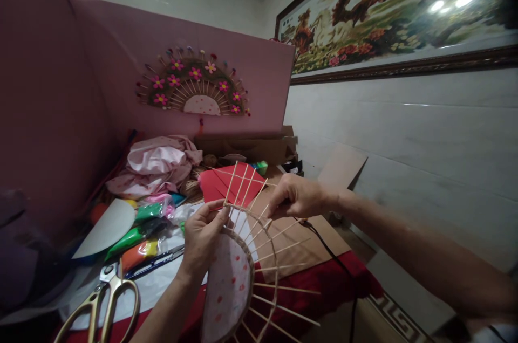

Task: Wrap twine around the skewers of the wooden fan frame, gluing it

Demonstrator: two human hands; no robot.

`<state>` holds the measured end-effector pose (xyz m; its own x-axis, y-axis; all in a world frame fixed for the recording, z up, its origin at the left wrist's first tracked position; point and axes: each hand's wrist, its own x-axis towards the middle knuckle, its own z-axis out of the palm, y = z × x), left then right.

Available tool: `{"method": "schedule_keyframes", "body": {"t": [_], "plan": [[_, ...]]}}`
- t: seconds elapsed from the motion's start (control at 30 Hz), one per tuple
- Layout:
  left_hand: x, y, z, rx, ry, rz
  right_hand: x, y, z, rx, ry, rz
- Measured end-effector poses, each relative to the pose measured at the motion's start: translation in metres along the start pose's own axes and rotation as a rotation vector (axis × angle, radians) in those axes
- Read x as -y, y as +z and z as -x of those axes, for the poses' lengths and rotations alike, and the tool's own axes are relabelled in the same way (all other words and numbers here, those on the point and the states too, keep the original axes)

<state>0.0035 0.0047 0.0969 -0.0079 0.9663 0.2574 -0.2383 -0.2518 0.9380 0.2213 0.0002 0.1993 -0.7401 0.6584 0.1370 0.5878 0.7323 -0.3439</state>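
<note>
- Step in hand, as judged: weaving a pale rattan-like cord around the radiating sticks of a half-round fan frame with a spotted pink fabric centre and thin wooden skewer spokes point(238, 278). One arc of cord already runs across the spokes just outside the fabric centre.
- Location of frame: held upright and somewhat tilted in front of the person, above the red-covered bench point(332, 283), over a flat sheet of brown cardboard point(307, 246). It does not appear to rest on the bench.
- Left hand point(202, 235): forearm rises from the lower frame edge, wrist bent back. Fingers clenched on the top of the frame's edge, thumb on the near side, steadying it.
- Right hand point(297, 197): forearm enters from the right, nearly level, palm down. Fingers pinched on something thin at the upper spokes, likely the cord's working end; the strand itself is too fine to confirm.
- Next move, as a judgement: calls for passing the cord over and under the next spoke, with tension kept even so the spokes stay equally spaced.
- Nearby, untouched: gold-handled steel scissors point(103, 300) at the lower left; coloured packets of modelling clay point(141, 235) behind them; a finished flower-decorated fan point(194, 87) on the pink panel.
</note>
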Motion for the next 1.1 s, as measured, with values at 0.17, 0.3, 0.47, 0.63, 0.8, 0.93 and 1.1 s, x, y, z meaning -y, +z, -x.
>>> {"method": "schedule_keyframes", "body": {"t": [0.17,0.3,0.47,0.63,0.8,0.93,1.1], "plan": [[-0.004,0.001,0.000,0.023,-0.014,0.012,-0.002,-0.001,0.003,-0.021,-0.014,0.080],[-0.005,0.001,-0.001,0.037,-0.017,0.047,-0.004,-0.003,0.007,-0.061,-0.010,0.112],[-0.003,0.000,-0.001,0.065,-0.034,0.059,-0.005,-0.007,0.011,-0.093,0.021,0.111],[-0.002,0.000,-0.001,0.089,-0.058,0.066,-0.001,-0.009,0.013,-0.208,0.031,0.129],[-0.002,-0.001,0.000,0.101,-0.075,0.076,0.000,-0.010,0.013,-0.299,0.025,0.149],[-0.003,0.000,0.001,0.118,-0.109,0.085,0.001,-0.012,0.008,-0.398,0.027,0.179],[-0.001,0.000,0.002,0.141,-0.120,0.094,-0.002,-0.016,-0.006,-0.549,0.051,0.206]]}}
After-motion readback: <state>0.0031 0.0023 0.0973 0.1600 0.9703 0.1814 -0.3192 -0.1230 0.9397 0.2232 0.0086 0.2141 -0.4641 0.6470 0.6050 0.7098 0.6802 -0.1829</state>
